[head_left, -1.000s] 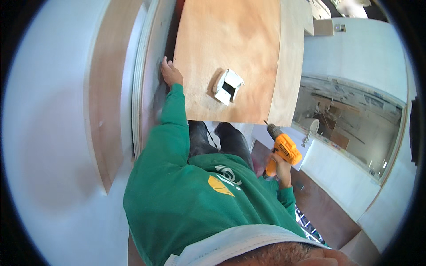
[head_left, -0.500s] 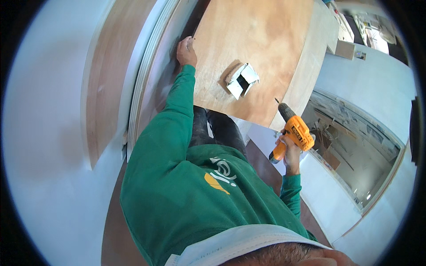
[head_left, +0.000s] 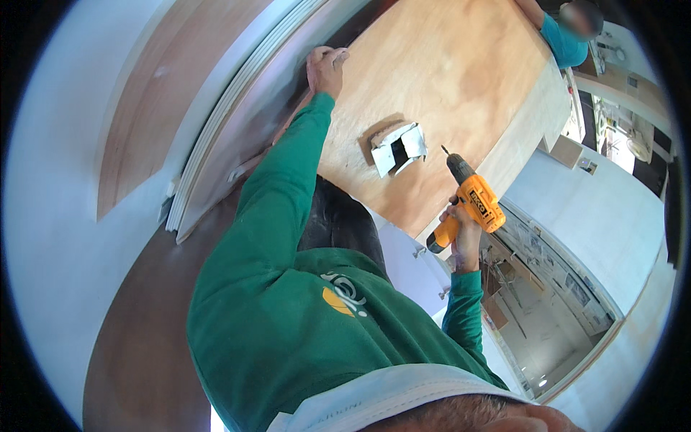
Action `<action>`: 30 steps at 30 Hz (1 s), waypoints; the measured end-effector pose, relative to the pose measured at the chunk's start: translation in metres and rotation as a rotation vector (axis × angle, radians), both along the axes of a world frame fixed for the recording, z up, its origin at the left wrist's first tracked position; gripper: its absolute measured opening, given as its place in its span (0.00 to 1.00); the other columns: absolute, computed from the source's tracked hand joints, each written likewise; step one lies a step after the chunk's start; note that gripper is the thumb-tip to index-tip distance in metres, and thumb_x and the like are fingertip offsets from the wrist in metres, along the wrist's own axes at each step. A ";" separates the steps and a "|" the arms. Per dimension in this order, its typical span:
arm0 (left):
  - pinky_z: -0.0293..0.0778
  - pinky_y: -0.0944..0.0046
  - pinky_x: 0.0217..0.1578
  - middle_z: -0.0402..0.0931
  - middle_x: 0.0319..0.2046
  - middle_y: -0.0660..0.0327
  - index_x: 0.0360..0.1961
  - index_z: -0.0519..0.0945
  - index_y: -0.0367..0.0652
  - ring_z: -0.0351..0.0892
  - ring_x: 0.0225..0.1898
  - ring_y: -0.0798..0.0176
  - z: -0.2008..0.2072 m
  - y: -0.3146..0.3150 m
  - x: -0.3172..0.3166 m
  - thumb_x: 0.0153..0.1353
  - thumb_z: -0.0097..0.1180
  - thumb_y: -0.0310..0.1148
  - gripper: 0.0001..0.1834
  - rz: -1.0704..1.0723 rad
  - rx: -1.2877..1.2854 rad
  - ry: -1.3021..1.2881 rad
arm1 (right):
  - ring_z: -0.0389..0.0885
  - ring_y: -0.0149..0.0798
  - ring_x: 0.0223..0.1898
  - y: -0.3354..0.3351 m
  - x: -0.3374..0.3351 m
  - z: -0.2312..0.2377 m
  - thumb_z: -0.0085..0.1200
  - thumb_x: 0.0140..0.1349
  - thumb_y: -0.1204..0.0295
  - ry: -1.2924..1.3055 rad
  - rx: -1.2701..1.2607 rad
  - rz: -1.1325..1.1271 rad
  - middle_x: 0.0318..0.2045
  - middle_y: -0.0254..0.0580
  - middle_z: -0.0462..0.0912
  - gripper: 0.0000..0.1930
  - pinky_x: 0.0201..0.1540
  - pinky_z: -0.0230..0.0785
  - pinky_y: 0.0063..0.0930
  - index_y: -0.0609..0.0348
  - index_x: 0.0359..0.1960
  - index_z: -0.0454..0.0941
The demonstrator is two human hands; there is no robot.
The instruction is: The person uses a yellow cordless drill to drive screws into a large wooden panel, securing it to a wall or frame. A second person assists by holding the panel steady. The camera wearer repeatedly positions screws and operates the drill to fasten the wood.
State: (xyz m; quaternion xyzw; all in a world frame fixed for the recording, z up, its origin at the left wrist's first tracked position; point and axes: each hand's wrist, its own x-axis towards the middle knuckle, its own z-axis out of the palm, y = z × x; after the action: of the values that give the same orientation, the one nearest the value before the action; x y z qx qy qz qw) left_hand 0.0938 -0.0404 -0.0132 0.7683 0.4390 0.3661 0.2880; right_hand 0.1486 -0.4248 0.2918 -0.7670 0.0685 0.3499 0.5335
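Observation:
My right hand (head_left: 464, 232) is wrapped around the handle of an orange and black cordless drill (head_left: 481, 204), its thin bit pointing up and left over the plywood board (head_left: 439, 79). Along the board's left edge, my left hand (head_left: 327, 70) grips the wood with fingers curled over it; the undersides of those fingers are hidden. Between my hands, a torn white cardboard box (head_left: 399, 149) rests on the board with its flaps open. Its inside looks dark, and I cannot make out the contents.
Stacked panels (head_left: 234, 108) lean by the white wall on the left. A co-worker in a teal sleeve (head_left: 563, 43) reaches to the board's far right edge. A framed glass-like panel (head_left: 547, 288) lies at right, beyond the drill. Brown flooring (head_left: 151, 331) shows at lower left.
My view has shifted, and a co-worker has come into sight at the far right. My left hand stays on the board's edge; the drill remains in my right hand, tip nearer the box.

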 end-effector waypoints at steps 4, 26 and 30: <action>0.81 0.54 0.46 0.86 0.41 0.55 0.49 0.91 0.44 0.86 0.42 0.51 0.006 0.005 0.039 0.65 0.70 0.37 0.14 -0.258 -0.256 -0.234 | 0.83 0.37 0.34 0.039 0.034 -0.037 0.60 0.63 0.78 0.007 0.026 0.063 0.44 0.42 0.81 0.16 0.39 0.80 0.33 0.66 0.53 0.78; 0.79 0.51 0.62 0.83 0.60 0.52 0.50 0.79 0.39 0.84 0.59 0.47 0.020 0.060 0.149 0.80 0.52 0.37 0.12 -0.550 -1.188 -0.001 | 0.87 0.37 0.33 0.187 0.102 -0.078 0.62 0.63 0.75 -0.110 0.141 0.088 0.39 0.41 0.85 0.15 0.37 0.80 0.32 0.66 0.50 0.81; 0.79 0.50 0.66 0.81 0.61 0.52 0.52 0.79 0.37 0.83 0.61 0.51 0.022 0.041 0.175 0.84 0.46 0.38 0.15 -0.474 -1.820 -0.823 | 0.86 0.35 0.32 0.211 0.121 -0.081 0.63 0.62 0.75 -0.129 0.134 0.144 0.39 0.40 0.85 0.14 0.36 0.79 0.31 0.66 0.48 0.82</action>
State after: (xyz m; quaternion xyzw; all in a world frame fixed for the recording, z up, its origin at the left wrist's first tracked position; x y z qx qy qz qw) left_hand 0.2692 0.0005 0.0084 0.1405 0.2545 0.0634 0.9547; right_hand 0.2700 -0.2141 0.2105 -0.7533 -0.0446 0.3411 0.5605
